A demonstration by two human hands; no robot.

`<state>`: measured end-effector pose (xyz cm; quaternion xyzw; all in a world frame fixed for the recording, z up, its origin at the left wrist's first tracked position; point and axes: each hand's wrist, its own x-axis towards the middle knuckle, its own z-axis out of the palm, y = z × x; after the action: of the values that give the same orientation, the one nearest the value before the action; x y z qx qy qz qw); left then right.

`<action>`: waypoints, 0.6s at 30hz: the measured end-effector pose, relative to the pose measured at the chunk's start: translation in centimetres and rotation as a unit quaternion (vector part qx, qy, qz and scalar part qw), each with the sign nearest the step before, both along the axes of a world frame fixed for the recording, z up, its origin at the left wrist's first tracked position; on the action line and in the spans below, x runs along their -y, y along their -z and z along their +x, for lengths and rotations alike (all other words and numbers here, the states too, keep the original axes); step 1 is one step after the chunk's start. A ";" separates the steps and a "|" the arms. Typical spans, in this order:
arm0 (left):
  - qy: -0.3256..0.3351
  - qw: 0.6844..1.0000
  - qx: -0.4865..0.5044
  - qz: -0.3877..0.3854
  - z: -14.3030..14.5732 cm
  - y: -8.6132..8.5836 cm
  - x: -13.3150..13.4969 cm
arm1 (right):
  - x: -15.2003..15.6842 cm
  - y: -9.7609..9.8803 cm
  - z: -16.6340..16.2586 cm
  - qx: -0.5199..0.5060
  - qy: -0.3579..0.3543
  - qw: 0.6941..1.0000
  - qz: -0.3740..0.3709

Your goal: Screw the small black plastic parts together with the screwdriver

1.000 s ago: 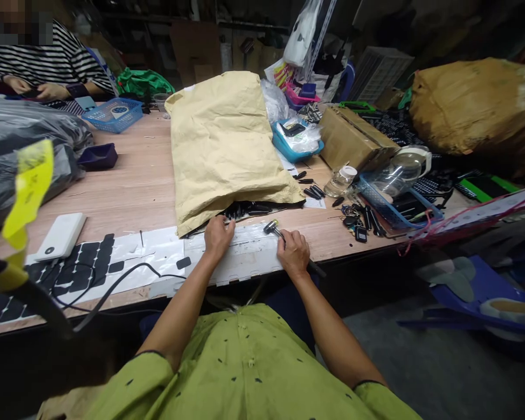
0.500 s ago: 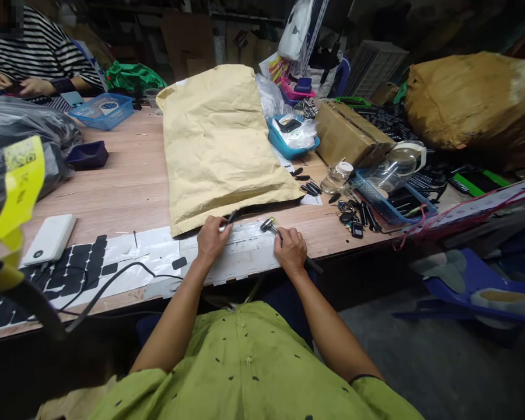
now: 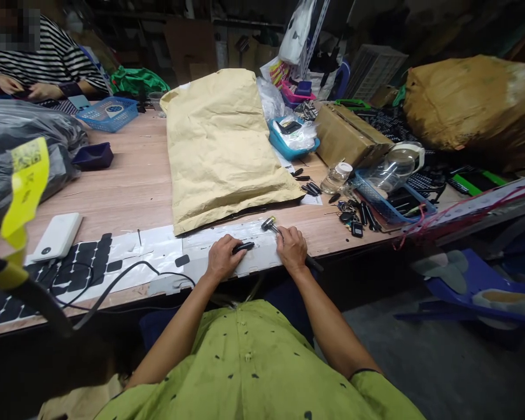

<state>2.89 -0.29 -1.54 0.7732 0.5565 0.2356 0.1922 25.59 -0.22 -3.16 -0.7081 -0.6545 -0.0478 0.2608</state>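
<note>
Low in the middle of the frame, the left hand (image 3: 222, 256) is pinching a small black part (image 3: 243, 247) in closed fingers, pressing it flat on the white sheet (image 3: 157, 251) at the table's (image 3: 126, 186) near edge. Just right of it, the right hand (image 3: 292, 249) is gripping a small hammer (image 3: 269, 223), fist closed round the handle, head resting on the sheet near the part. This looks like the positioning step; a strike would need the part steady and fingers clear. The paper sack (image 3: 219, 146) is lying above them.
</note>
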 end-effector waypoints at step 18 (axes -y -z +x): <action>-0.020 0.998 0.050 -0.041 0.3 -0.4 0.0 | 5.0 -3.2 -3.0 -0.201 -0.166 0.965 0.022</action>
<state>3.21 -0.30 -1.19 0.7406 0.5706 0.2553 0.2464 22.55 -5.18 0.00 -0.5784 -0.6961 0.1255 0.4064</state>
